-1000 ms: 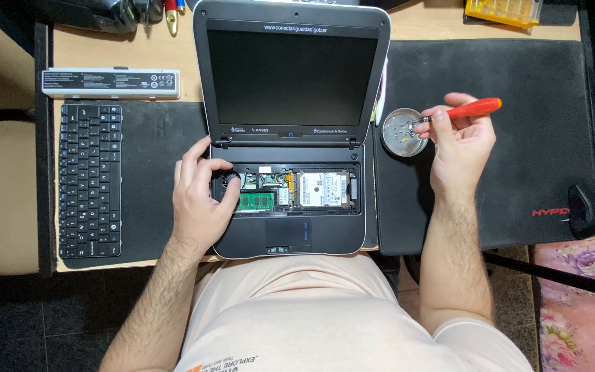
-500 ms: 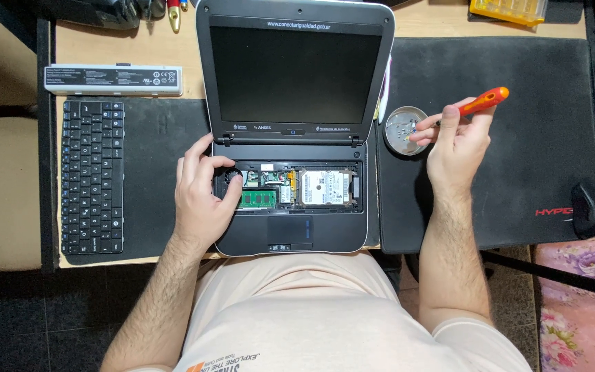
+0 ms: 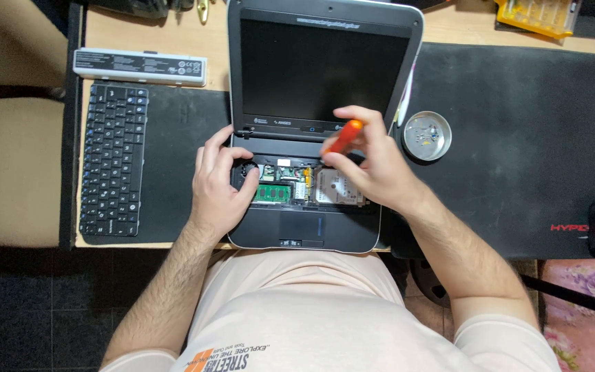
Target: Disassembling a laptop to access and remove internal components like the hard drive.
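Note:
A small grey laptop [image 3: 325,76] stands open on the desk with its keyboard removed, so the green memory board [image 3: 272,193] and the silver hard drive [image 3: 337,187] show. My left hand [image 3: 218,182] rests on the laptop's left side, fingers on the open bay's edge. My right hand [image 3: 370,165] hovers over the hard drive, shut on an orange-handled screwdriver [image 3: 343,136] whose tip points down toward the drive; the tip is hidden by my fingers.
A round metal dish [image 3: 427,136] with small screws sits right of the laptop on a black desk mat [image 3: 525,138]. The detached black keyboard [image 3: 113,158] and a white battery pack [image 3: 140,66] lie at the left. A yellow parts box [image 3: 535,15] sits far right.
My right hand moved left with the screwdriver, from the metal dish to above the hard drive. The left hand stayed on the laptop.

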